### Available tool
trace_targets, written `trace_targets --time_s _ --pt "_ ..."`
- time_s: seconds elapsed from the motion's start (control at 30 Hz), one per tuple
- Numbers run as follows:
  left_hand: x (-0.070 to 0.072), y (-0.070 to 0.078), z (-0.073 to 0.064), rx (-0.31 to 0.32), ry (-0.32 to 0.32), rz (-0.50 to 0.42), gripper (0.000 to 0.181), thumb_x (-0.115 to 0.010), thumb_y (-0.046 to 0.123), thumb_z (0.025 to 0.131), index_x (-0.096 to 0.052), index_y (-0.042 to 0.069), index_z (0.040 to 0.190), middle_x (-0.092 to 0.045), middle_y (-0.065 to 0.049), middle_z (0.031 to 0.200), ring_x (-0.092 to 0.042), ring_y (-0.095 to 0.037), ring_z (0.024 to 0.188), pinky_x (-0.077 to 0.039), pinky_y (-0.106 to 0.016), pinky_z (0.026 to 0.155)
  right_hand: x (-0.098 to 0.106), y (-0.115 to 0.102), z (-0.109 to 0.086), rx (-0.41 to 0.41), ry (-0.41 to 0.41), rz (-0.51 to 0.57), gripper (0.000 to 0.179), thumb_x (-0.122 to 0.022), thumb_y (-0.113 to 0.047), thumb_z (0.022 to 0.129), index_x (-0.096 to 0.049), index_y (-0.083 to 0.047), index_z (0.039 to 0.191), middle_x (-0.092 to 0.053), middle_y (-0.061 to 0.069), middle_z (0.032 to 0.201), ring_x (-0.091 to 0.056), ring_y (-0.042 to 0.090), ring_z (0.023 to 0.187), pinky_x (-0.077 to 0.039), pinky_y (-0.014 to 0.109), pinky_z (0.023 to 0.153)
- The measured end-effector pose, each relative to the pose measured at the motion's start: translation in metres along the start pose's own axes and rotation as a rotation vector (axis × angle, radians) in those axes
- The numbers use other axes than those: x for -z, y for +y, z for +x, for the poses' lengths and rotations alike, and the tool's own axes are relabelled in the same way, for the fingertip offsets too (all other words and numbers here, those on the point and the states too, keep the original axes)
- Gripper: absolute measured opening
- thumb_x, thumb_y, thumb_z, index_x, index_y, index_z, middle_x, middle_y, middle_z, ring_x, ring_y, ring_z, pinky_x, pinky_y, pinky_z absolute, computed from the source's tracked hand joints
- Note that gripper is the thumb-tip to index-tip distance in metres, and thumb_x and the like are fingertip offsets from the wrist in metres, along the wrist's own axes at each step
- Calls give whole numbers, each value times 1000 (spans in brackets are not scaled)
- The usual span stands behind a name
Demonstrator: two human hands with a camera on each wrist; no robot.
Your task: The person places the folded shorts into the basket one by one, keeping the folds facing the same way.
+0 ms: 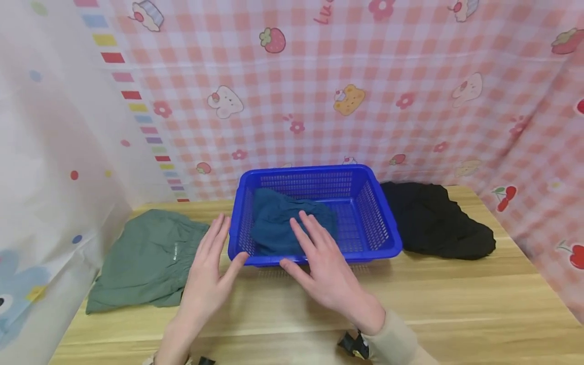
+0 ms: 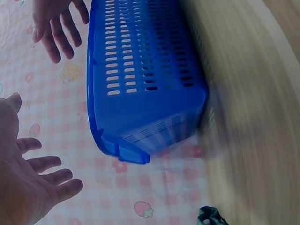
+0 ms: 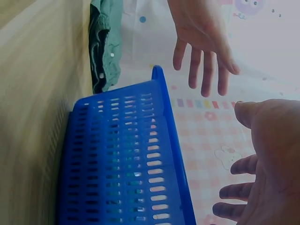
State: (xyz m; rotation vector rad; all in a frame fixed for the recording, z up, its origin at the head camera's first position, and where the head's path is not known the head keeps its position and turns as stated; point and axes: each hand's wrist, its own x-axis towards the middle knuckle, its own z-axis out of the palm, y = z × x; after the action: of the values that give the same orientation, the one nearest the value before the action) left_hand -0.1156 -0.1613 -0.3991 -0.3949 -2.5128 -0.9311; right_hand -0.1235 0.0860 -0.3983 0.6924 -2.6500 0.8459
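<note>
A blue plastic basket (image 1: pixel 315 259) with slotted walls stands on the wooden table, and a dark teal folded cloth (image 1: pixel 276 223) lies in its left part. My left hand (image 1: pixel 210 276) is held by the basket's front left corner, fingers straight and thumb spread. Over the front rim hovers my right hand (image 1: pixel 326 268), its fingers extended above the teal cloth. Both wrist views show the left hand (image 3: pixel 202 47) and the right hand (image 2: pixel 56 28) apart from the basket wall, with nothing in them.
Green elastic-waisted shorts (image 1: pixel 146 258) lie flat left of the basket. To its right is a crumpled black garment (image 1: pixel 438 220). A pink checked cloth (image 1: pixel 310 66) hangs behind the table (image 1: pixel 447 304), and a white dotted one (image 1: pixel 55 126) hangs at the left.
</note>
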Motion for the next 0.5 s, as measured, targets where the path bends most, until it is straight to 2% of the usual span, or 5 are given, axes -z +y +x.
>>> trace_targets --time_s 0.27,0.5 --pt "8 -4 -3 14 -4 8 70 -67 24 103 -35 14 165 -35 -17 172 -33 -45 157 -35 -73 119 -11 -13 2 6 -57 24 76 -62 -46 104 -34 -11 165 -30 18 174 -28 42 162 -33 65 127" --pt "19 -21 -10 17 -1 27 70 -69 22 102 -38 12 164 -37 -20 170 -35 -49 155 -35 -74 117 -23 -27 8 33 -91 32 76 -61 -47 104 -34 -12 165 -28 16 175 -27 41 162 -33 65 127"
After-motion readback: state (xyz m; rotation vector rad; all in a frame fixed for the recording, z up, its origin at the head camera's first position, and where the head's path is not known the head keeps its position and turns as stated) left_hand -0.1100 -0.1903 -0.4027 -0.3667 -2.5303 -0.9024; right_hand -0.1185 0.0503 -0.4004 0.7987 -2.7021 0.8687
